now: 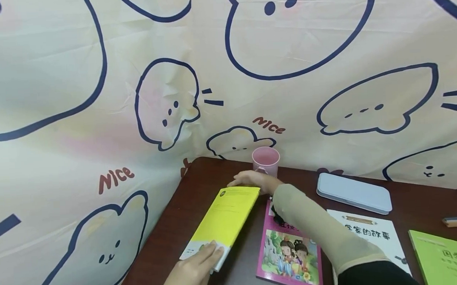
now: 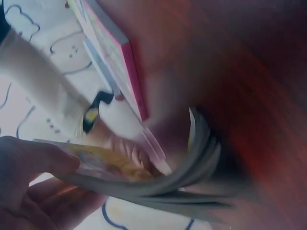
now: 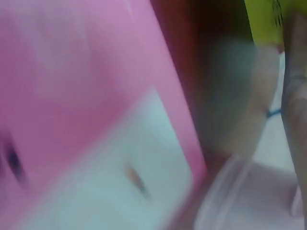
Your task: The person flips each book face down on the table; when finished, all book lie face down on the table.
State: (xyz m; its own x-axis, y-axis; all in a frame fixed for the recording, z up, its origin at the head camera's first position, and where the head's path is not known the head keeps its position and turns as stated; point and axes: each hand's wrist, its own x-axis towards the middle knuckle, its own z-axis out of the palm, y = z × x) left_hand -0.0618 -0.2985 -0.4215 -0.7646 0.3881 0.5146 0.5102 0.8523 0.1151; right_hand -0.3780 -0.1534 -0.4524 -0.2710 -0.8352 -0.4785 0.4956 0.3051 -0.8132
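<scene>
A yellow book (image 1: 224, 221) with a white band on its near end is tilted over the left part of the table. My left hand (image 1: 192, 269) grips its near end; the left wrist view has the thumb on one face, fingers on the other, and the pages (image 2: 177, 184) bent and partly fanned. At the far end my right hand (image 1: 256, 180) holds the edge, its fingertips partly hidden behind the book. Beside it lies a pink picture book (image 1: 289, 261), partly covered by the right sleeve. The right wrist view is blurred and shows the pink cover (image 3: 96, 72) close up.
Behind the right hand stands a pink mug (image 1: 266, 157). Farther right lie a pale blue case (image 1: 353, 194), a white book (image 1: 374, 225), a green book (image 1: 448, 256) and a small eraser (image 1: 455, 222). A patterned cloth (image 1: 299, 101) hangs along the table's back and left edges.
</scene>
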